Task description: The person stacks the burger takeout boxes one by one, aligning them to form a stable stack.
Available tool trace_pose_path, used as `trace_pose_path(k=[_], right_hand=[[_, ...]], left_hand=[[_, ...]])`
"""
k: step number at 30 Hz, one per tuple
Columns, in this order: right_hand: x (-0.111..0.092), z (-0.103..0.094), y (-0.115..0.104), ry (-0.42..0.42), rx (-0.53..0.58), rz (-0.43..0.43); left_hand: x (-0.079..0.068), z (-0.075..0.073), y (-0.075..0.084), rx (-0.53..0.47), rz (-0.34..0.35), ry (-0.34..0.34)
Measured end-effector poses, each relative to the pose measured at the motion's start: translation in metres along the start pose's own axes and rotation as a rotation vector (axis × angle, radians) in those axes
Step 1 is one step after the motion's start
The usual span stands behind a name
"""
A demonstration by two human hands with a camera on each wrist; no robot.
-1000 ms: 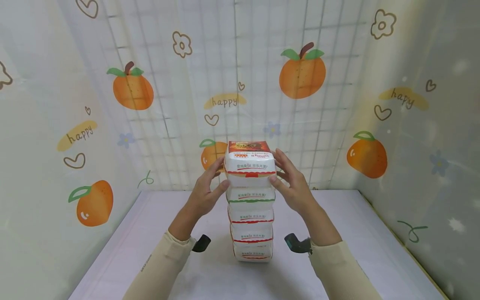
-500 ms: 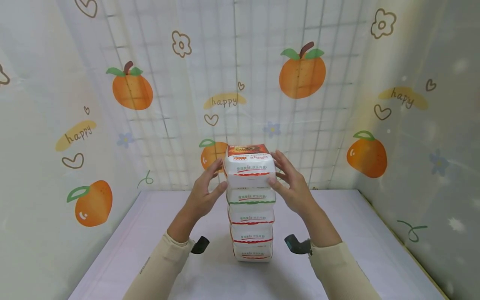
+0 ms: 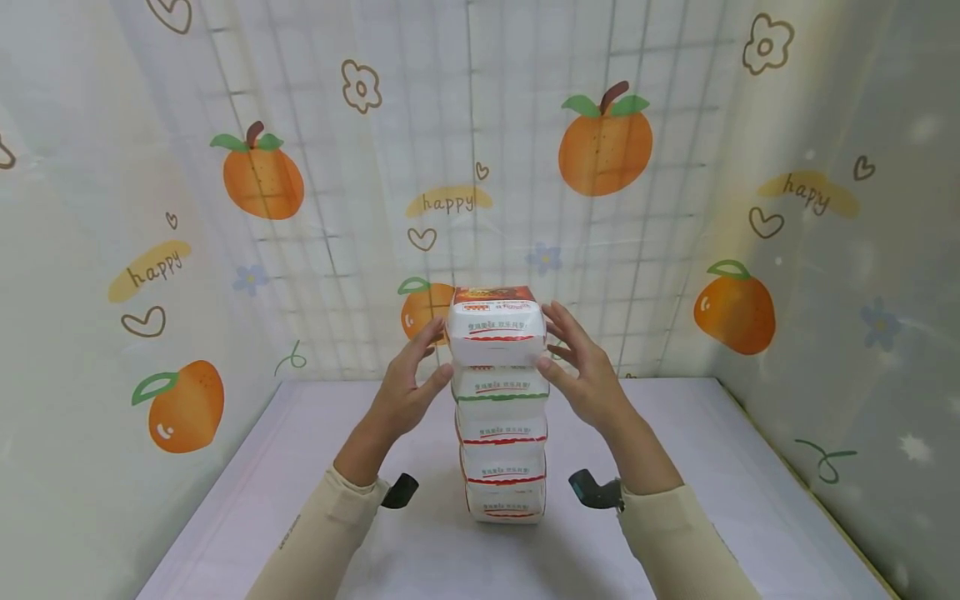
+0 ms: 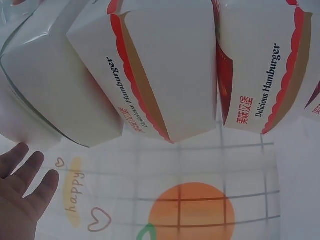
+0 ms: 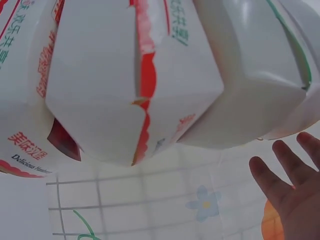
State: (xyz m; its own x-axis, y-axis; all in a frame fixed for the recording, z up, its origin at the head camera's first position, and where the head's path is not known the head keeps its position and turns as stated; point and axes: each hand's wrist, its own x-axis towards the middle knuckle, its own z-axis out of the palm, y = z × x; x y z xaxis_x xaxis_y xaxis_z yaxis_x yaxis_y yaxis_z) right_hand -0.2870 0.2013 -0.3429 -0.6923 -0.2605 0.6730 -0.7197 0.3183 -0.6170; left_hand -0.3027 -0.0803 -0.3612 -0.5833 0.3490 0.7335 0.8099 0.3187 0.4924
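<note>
Several white paper hamburger boxes stand in one upright stack on the table, in the middle of the head view. The top box (image 3: 498,333) has a red burger picture on its lid and a red stripe; the box under it (image 3: 500,386) has a green stripe. My left hand (image 3: 405,387) is at the top box's left side, fingers spread and slightly bent. On the other side my right hand (image 3: 588,383) mirrors it, thumb tip overlapping the box's lower right edge. Both wrist views show extended fingers right by the boxes, such as the red-edged hamburger box (image 4: 170,65).
A white table (image 3: 337,517) carries the stack. Behind it and at both sides hangs a pale curtain (image 3: 517,100) with printed oranges, and a wire grid shows through at the back. Dark wrist devices, like the right one (image 3: 595,487), stick out from the sleeves.
The top box has shifted slightly left, and its stripe now sits a little higher, after dipping half a second ago. My left hand has drawn slightly left; my right hand has barely moved.
</note>
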Motion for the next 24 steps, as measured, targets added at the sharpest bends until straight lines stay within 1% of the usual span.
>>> trace_pose_path(k=[3, 7, 11, 17, 24], right_hand=[[0.0000, 0.0001, -0.0005, 0.001, -0.002, 0.002], [-0.0002, 0.0010, -0.0015, 0.004, -0.010, 0.010], [-0.0009, 0.0021, -0.0022, 0.011, -0.021, 0.019], [-0.0024, 0.0026, -0.0060, 0.039, -0.021, 0.046], [-0.0028, 0.0041, -0.0076, 0.073, -0.023, 0.058]], left_hand=[[-0.0003, 0.0003, -0.0004, 0.003, 0.001, -0.002], [0.0004, 0.0016, -0.0009, 0.004, 0.019, -0.008], [0.0000, 0.0030, -0.0006, -0.012, 0.029, -0.002], [-0.0016, 0.0040, 0.0008, -0.002, 0.030, 0.010], [-0.0014, 0.0033, 0.0050, -0.001, 0.030, 0.019]])
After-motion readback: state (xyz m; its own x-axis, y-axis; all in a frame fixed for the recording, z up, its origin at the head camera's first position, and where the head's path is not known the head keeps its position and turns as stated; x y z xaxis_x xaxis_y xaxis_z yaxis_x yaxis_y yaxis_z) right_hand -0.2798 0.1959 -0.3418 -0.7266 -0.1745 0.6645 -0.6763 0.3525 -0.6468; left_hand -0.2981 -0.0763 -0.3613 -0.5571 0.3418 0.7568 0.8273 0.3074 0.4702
